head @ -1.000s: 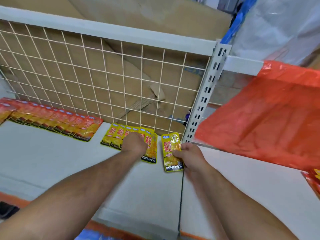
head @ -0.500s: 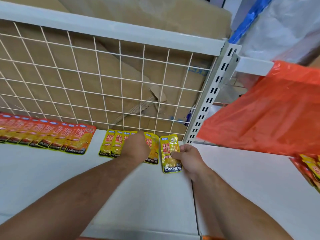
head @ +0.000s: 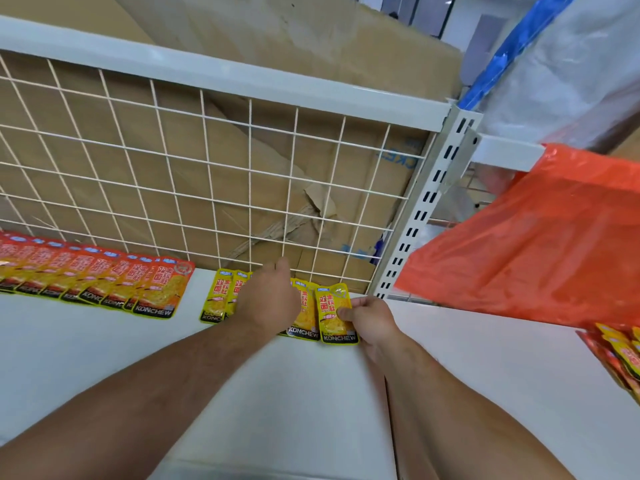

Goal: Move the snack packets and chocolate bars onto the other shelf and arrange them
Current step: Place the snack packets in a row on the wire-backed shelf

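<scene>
A row of yellow KONCHEW snack packets [head: 221,299] lies overlapped on the white shelf [head: 104,355] against the wire grid back. My left hand [head: 270,299] rests flat on the middle of this row, one finger reaching the grid. My right hand [head: 367,318] pinches the rightmost yellow packet [head: 332,311] by its right edge, at the end of the row. To the left lies a longer overlapped row of red-and-yellow packets [head: 100,282].
A slotted white upright [head: 422,216] divides this shelf from the shelf to the right [head: 502,368], where an orange plastic bag [head: 540,244] hangs over it and more packets [head: 620,355] lie at the right edge. Cardboard [head: 242,188] stands behind the grid.
The rightmost yellow packet has been slid leftward and back until it lines up with the row. My left hand stays pressed on the row, with one finger now stretched toward the grid.
</scene>
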Demonstrator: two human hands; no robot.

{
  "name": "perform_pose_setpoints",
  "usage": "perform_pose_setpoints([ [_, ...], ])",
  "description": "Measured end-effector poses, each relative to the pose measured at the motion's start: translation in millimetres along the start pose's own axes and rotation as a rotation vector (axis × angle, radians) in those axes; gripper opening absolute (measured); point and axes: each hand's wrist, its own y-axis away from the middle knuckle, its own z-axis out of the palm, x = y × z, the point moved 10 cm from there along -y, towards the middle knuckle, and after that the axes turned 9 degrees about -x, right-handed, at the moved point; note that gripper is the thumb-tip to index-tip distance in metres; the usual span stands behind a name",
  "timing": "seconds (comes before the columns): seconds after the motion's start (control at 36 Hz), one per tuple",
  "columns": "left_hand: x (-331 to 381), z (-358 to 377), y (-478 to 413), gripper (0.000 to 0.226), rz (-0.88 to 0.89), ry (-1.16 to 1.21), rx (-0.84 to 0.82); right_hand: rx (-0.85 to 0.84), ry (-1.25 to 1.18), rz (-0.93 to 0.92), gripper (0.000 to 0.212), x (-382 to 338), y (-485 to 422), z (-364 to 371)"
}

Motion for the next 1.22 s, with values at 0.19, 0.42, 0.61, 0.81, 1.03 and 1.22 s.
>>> perform_pose_setpoints([
  [0.19, -4.0, -15.9, 7.9, 0.035, 0.056, -0.191, 0.082, 0.028, 0.06, 0.015, 0.028, -1.5, -9.8, 12.9],
  [0.42, -3.0, -12.3, 15.8, 0.048, 0.088, -0.197, 0.077, 0.115, 0.66, -0.028, 0.024, -32.2, 1.2, 14.2],
  [0.61, -3.2, -12.3, 21.5, 0.051, 0.064, -0.2, 0.08, 0.12, 0.756, -0.018, 0.021, -32.8, 1.8, 14.3],
  [0.81, -11.1, -12.1, 24.9, 0.056, 0.006, -0.194, 0.061, 0.081, 0.821, -0.016, 0.027, -30.1, -1.6, 20.3],
  [1.03, -13.7, -14.4, 28.2, 0.057, -0.014, -0.184, 0.042, 0.072, 0.897, -0.035, 0.023, -31.6, -7.3, 20.2],
  [1.22, 0.6, -7.4, 27.0, 0.06, 0.058, -0.177, -0.012, 0.082, 0.896, -0.06, 0.034, -30.4, -8.0, 18.9],
])
